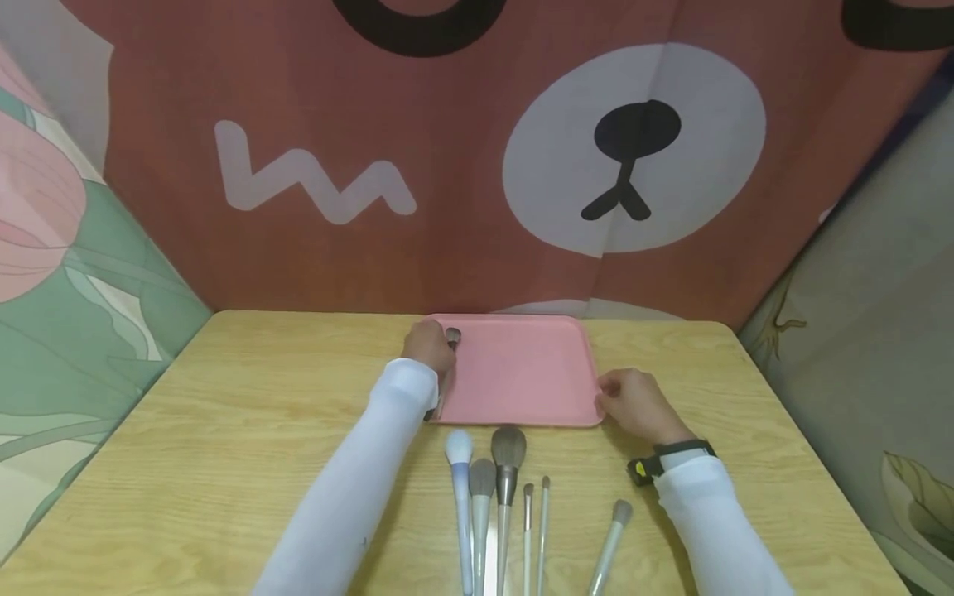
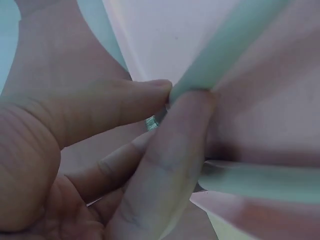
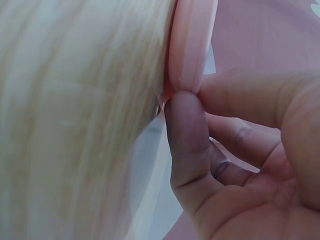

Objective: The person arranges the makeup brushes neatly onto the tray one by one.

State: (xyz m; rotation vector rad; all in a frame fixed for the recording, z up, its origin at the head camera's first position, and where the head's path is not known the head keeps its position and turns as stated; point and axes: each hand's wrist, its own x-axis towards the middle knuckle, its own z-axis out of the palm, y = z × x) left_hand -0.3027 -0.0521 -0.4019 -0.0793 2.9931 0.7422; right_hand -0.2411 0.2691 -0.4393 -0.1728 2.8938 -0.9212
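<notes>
A pink tray (image 1: 522, 372) lies at the far side of the table. Over its left edge, my left hand (image 1: 430, 346) pinches a makeup brush by its pale green handle (image 2: 225, 55) between thumb and index finger. A second pale handle (image 2: 265, 181) lies along the tray just beside those fingers. One dark brush head (image 1: 453, 335) shows past the left hand in the head view. At the tray's right side, my right hand (image 1: 637, 404) pinches the rim (image 3: 192, 45) between thumb and index finger.
Nearer than the tray, several makeup brushes lie side by side, among them a white-tipped brush (image 1: 460, 468) and a large dark brush (image 1: 508, 459). Another brush (image 1: 613, 538) lies apart to the right. A cloth with a bear print (image 1: 335, 257) hangs behind the wooden table (image 1: 246, 430).
</notes>
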